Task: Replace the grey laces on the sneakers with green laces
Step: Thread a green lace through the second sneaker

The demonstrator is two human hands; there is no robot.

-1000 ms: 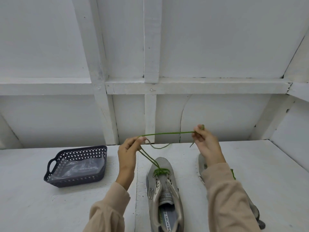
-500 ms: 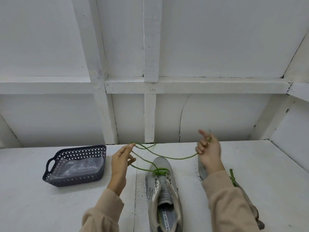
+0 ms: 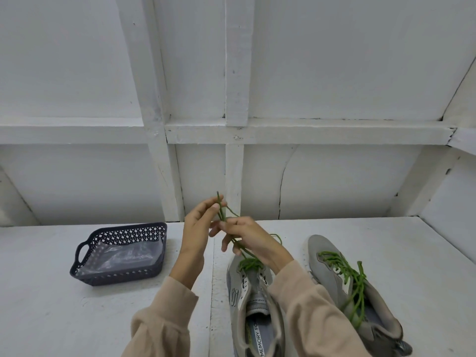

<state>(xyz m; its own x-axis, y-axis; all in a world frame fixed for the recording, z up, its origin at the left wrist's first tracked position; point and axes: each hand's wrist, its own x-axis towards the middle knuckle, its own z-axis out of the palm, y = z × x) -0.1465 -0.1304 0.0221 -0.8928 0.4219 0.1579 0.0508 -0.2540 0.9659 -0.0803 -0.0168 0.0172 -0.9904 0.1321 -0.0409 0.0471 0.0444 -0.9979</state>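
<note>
Left hand (image 3: 195,234): raised above the table, thumb and fingers pinching the two upper ends of the green lace; one end sticks up above the fingertips.
Right hand (image 3: 248,237): just beside the left hand and a little lower, reaching across the toe of the middle sneaker; its fingers are curled around the same two strands.
Green lace (image 3: 249,263): it goes through the front holes of the middle sneaker (image 3: 253,302) in a small bunch, then both strands rise together into the hands. One slack loop hangs behind the right wrist.
Middle sneaker: grey, flat on the table (image 3: 51,318), toe pointing to the wall, tongue open; only its front holes have lace.
Second sneaker (image 3: 322,249): to the right, near the first but apart from it, with its own green lace (image 3: 334,262) crossing the front and loose ends lying over the opening.
Basket (image 3: 123,228): dark, with handles, to the left and well apart from the sneakers; a clear plastic bag (image 3: 121,258) lies inside.
</note>
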